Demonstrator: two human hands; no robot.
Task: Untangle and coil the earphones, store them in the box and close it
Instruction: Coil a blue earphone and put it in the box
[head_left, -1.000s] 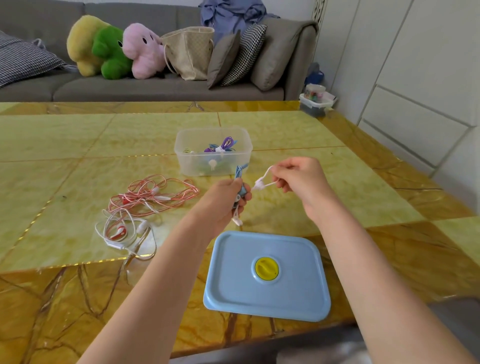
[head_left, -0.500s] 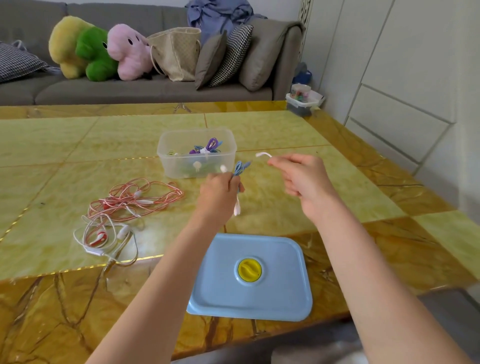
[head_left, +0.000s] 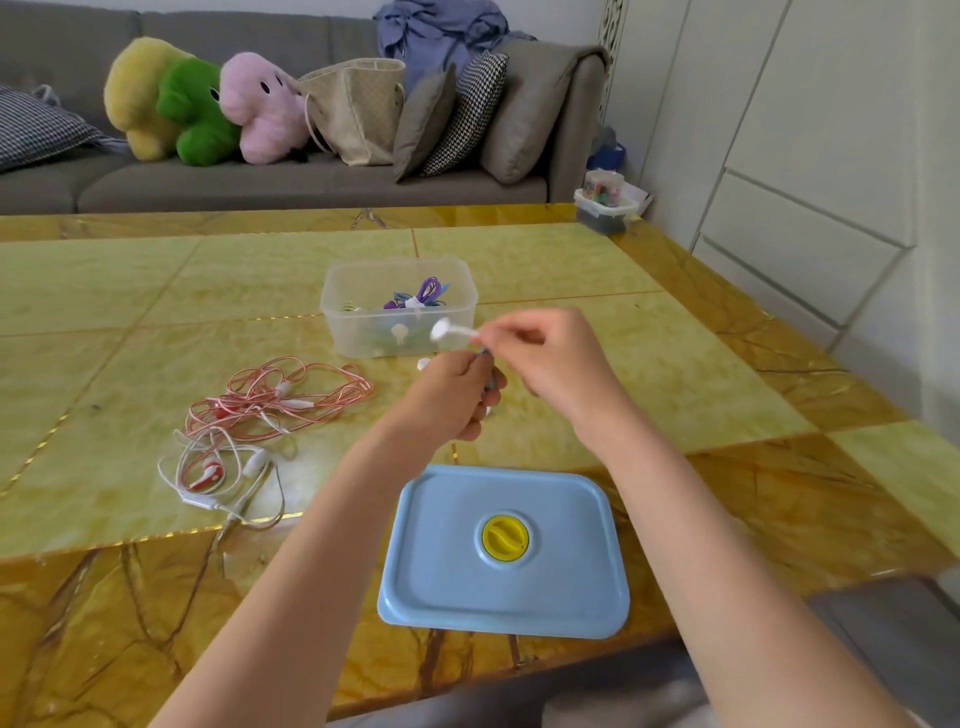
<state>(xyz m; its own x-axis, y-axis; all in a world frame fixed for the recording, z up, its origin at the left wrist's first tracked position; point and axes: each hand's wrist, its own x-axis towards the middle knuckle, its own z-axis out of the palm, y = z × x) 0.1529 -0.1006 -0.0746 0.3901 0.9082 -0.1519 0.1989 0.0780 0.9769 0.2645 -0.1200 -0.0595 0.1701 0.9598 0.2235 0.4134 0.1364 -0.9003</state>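
Note:
My left hand (head_left: 451, 396) grips a small bundle of coiled blue earphone cable, mostly hidden in the fist, just in front of the clear plastic box (head_left: 332, 306). My right hand (head_left: 545, 358) pinches the white earbud end (head_left: 451, 329) of that cable beside the left hand. Coiled purple and blue earphones (head_left: 422, 297) lie inside the box. The blue lid (head_left: 504, 553) with a yellow valve lies flat near the table's front edge. Tangled pink earphones (head_left: 283, 397) and tangled red-and-white earphones (head_left: 218, 470) lie on the table to the left.
The yellow marble table (head_left: 675, 364) stretches back to a grey sofa (head_left: 260, 182) with plush toys, a bag and cushions. A small lidded container (head_left: 605, 208) stands beyond the far right corner. White cabinets line the right wall.
My right hand has brought the white earbud end back to the left hand's bundle after swinging it up and away. Both hands stay just in front of the box.

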